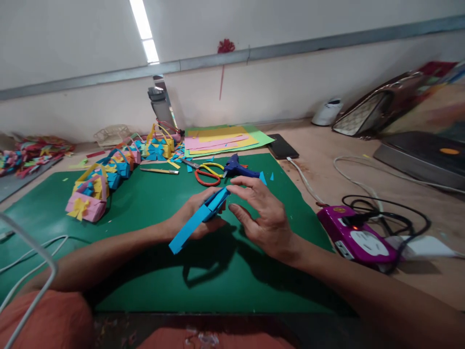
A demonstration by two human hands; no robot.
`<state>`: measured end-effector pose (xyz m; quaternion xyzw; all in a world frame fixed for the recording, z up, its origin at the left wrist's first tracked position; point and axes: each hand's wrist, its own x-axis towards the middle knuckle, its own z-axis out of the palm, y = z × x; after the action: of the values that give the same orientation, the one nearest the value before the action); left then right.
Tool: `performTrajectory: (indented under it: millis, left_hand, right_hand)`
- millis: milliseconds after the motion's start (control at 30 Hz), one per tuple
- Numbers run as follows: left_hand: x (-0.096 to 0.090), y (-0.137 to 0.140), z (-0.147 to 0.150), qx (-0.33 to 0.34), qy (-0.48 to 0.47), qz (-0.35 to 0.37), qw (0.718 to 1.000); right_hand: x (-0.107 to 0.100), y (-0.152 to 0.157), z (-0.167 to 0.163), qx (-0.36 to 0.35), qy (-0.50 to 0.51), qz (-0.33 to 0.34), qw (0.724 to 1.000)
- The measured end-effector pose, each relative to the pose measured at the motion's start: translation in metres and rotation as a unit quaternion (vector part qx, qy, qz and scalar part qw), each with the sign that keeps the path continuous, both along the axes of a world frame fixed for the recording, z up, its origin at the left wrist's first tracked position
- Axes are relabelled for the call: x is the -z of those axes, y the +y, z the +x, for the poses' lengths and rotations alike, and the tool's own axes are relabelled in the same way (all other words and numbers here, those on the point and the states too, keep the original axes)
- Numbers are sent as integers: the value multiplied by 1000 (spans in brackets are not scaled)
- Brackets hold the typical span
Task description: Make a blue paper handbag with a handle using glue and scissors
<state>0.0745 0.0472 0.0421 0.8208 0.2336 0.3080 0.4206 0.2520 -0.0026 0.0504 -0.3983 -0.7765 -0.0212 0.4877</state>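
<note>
A blue folded-paper basket (214, 203) is tilted above the green mat, its strip handle (187, 235) pointing down and to the left. My left hand (194, 211) is closed round the basket's body from behind, so part of the body is hidden. At its upper right end, fingertips of my right hand (263, 213) reach the paper edge; thumb and fingers there are apart. Just beyond the hands lie scissors (208, 177) with red and yellow handles and a dark blue glue gun (238, 167).
Finished paper baskets (89, 198) stand in a row at left on the green mat (145, 271). A cutter knife (160, 171), coloured paper sheets (218, 140) and a phone (281, 146) lie farther back. A purple power strip (358, 237) with cables is at right; a white cable crosses the left.
</note>
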Motion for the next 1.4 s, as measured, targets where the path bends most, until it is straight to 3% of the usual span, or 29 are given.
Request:
performTrajectory:
  millis: [467, 800, 1000, 1400]
  left_hand:
    - [-4, -1, 2, -9, 48, 7, 999]
    - [3, 1, 2, 6, 14, 57, 998]
    - [2, -1, 4, 2, 0, 48, 999]
    - [-1, 3, 0, 39, 37, 73, 996]
  right_hand:
    - [3, 1, 1, -19, -34, 24, 999]
    - [3, -3, -3, -52, -46, 39, 997]
    - [6, -5, -4, -80, -51, 62, 994]
    - [5, -7, -6, -89, -52, 69, 992]
